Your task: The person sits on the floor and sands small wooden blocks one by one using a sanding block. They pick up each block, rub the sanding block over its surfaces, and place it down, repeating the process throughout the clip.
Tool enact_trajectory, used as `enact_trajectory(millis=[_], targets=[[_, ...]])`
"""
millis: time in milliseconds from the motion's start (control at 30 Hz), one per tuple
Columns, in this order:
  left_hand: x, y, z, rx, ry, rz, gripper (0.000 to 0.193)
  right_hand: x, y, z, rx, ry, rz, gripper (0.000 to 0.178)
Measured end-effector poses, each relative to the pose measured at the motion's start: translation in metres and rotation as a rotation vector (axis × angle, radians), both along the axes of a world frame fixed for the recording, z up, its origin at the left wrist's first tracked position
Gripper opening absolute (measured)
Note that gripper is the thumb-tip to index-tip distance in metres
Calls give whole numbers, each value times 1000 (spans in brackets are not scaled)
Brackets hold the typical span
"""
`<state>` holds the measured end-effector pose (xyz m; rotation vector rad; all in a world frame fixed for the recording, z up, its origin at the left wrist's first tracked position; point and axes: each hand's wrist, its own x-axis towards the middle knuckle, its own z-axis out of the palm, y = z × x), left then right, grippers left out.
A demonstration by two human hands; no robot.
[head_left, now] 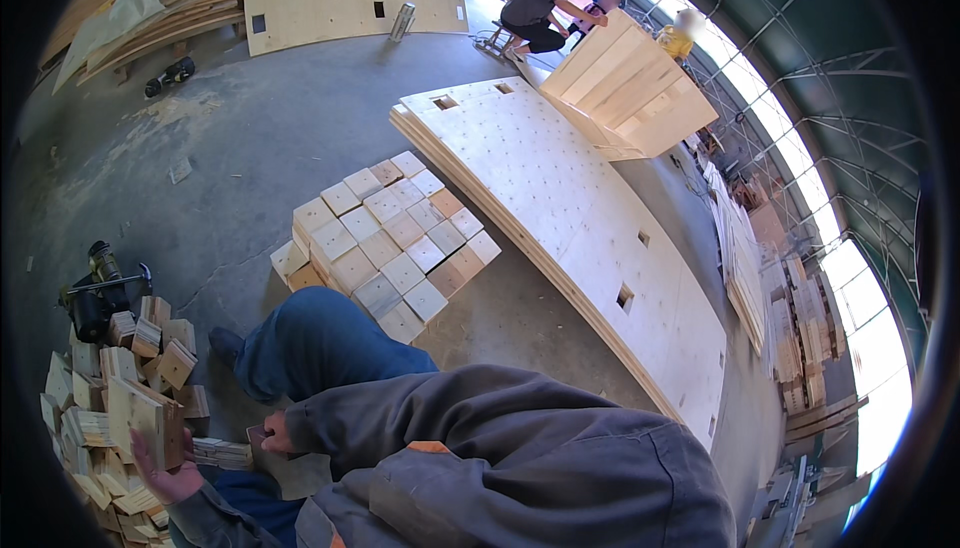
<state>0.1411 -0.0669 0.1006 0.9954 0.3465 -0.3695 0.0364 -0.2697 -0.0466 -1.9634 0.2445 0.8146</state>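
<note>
My left hand (168, 470) is at the lower left, its fingers wrapped round a squarish wooden block (143, 416) held upright above a loose heap of similar wood blocks (178, 363). Just right of it, by my legs, my right hand (278, 434) has its fingers closed on the end of a small wood piece (256, 439); most of that piece is hidden. In front of my knee stands a neat stack of wooden blocks (385, 233), its top laid out in rows.
Right of the stack lies a pile of large plywood panels (570, 208) with square cutouts. A nail gun (100, 293) rests beside the loose heap, and another dark tool (170, 76) lies farther off. At the back, people work around a large wooden crate (625, 88).
</note>
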Motion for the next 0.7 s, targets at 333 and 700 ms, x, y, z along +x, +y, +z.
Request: enact_trajectory(millis=[333,700], targets=[[1,1,-2,16,8,12,76,-1,-2,6,29,21,3,48],[0,-1,-2,-9,10,89,68,1,3,-21,54,-54,-5,41]])
